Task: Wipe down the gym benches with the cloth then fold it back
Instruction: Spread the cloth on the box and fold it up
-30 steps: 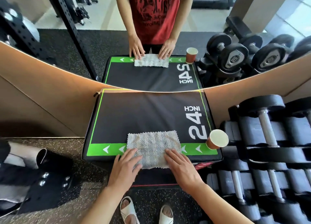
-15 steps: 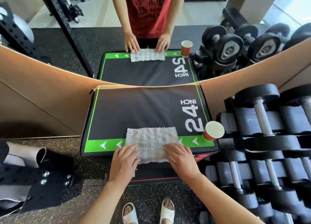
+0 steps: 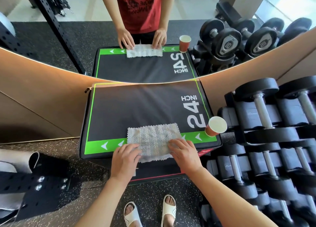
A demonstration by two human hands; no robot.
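**Cloth flat at the near edge, a hand on each side**

I saw the cloth [image 3: 153,138] lying flat on the box [image 3: 136,107], over its near green band, with its near edge hanging slightly past the rim. My left hand [image 3: 125,156] rested on the cloth's near-left corner, fingers loosely bent and pressing down; I could not tell whether they pinched the edge. My right hand [image 3: 184,154] lay on the near-right corner, fingers spread and nearly straight, gripping nothing. The cloth sat between the two hands and reached farther than both. A cup [image 3: 215,126] stood at the box's near-right corner, apart from the cloth. Dumbbells [image 3: 266,117] filled the right side. A mirror [image 3: 51,39] stood beyond the box.
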